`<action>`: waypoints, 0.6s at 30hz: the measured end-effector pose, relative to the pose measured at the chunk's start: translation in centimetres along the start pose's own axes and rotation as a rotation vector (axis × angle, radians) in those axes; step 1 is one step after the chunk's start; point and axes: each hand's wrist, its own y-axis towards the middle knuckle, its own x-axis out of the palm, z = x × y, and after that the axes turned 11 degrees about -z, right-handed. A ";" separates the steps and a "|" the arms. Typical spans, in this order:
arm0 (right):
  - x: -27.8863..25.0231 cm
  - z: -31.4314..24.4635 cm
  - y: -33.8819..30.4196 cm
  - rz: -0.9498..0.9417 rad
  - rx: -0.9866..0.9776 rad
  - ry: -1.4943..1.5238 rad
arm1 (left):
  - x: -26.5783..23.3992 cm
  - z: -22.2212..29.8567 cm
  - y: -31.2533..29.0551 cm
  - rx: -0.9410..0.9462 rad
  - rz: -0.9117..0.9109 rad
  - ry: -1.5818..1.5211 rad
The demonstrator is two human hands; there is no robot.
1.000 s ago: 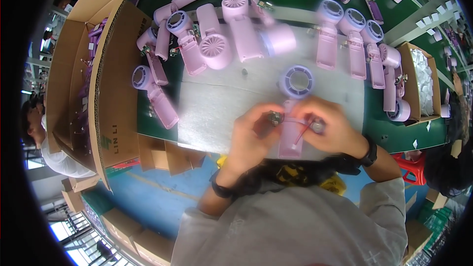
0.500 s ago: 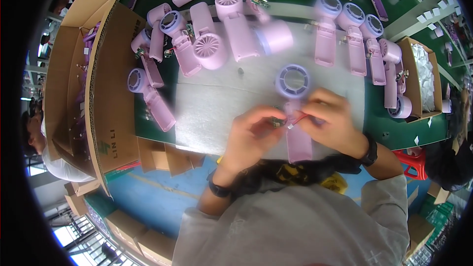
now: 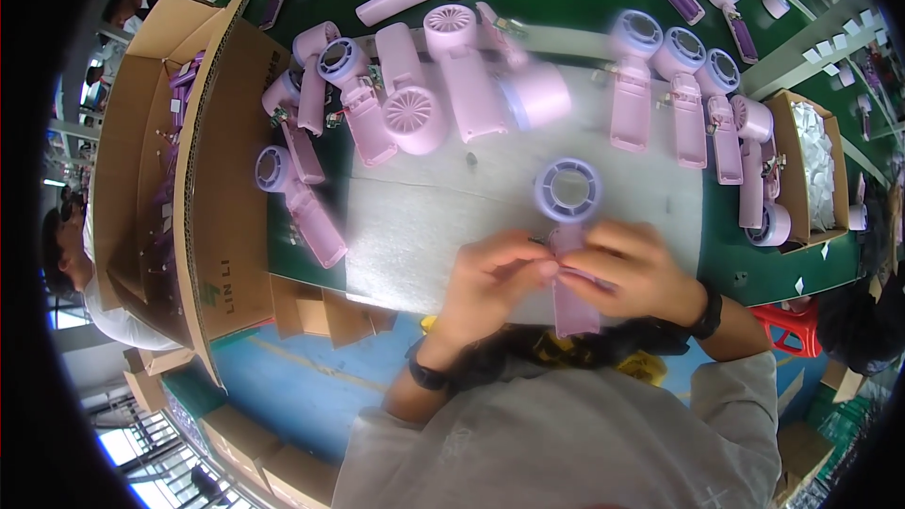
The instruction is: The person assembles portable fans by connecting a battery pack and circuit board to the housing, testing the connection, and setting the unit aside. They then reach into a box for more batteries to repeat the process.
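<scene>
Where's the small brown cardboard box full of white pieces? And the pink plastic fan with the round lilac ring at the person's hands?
Small brown cardboard box (image 3: 794,170): head view, left wall.
Pink plastic fan with round lilac ring (image 3: 567,238): head view, upper handle.

left hand (image 3: 495,285), right hand (image 3: 633,273): close together | over pink fan (image 3: 569,238) | white mat (image 3: 424,212) beneath | carton (image 3: 226,193) at left

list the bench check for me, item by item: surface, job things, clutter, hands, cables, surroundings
surface: white mat on green table
job things: pink fan, ring end farthest from the person
clutter: other fans to left, right and beyond; white scraps at right
hands: left hand and right hand meet over the fan; what they pinch is hidden
cables: wires on some other fans; any at the hands unclear
surroundings: large carton left, small box and red stool right
</scene>
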 end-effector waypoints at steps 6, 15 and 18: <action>0.2 0.5 0.0 -0.062 -0.031 0.105 | -1.3 0.1 -0.2 -0.005 -0.084 0.158; -0.7 0.9 -0.2 -0.099 0.017 0.181 | -1.4 0.8 0.1 -0.091 -0.130 -0.115; -0.3 1.0 -0.2 -0.086 0.012 0.180 | -1.7 0.6 -0.1 -0.107 -0.135 -0.155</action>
